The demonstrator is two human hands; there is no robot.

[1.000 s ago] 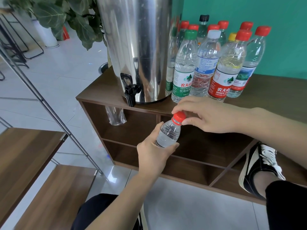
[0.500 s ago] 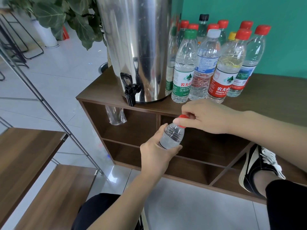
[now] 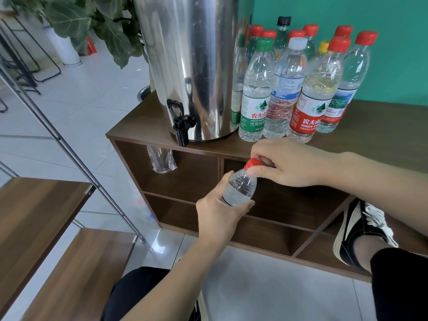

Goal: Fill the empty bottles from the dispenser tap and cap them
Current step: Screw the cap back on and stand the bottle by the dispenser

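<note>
While the left hand [image 3: 217, 218] wrapped its grip round the bottle [image 3: 239, 189] in front of the shelf unit [image 3: 194, 177], the right hand [image 3: 287, 165] pinched the red cap [image 3: 253, 163] just above.

Setting: indoor common area of an office or studio type; exact kind cannot be told. Evidence as follows. Tall polished stainless-steel drinks dispenser [image 3: 196, 66] with black plastic tap [image 3: 179, 122], standing on a low dark-brown wood-laminate cubby shelf unit [image 3: 382, 126]. Cluster of clear plastic water bottles with red, green, white, yellow and black caps [image 3: 296, 89] beside the dispenser, touching one another. Flat teal-painted wall [image 3: 398, 24] behind. Glossy pale-grey tiled floor [image 3: 76, 107]. Large-leaved green potted plant [image 3: 92, 22] in a white pot. Black metal-framed stools [image 3: 30, 66] at far left. Brown wood-laminate stepped shelves on slanted chrome tubing [image 3: 46, 216].
</note>
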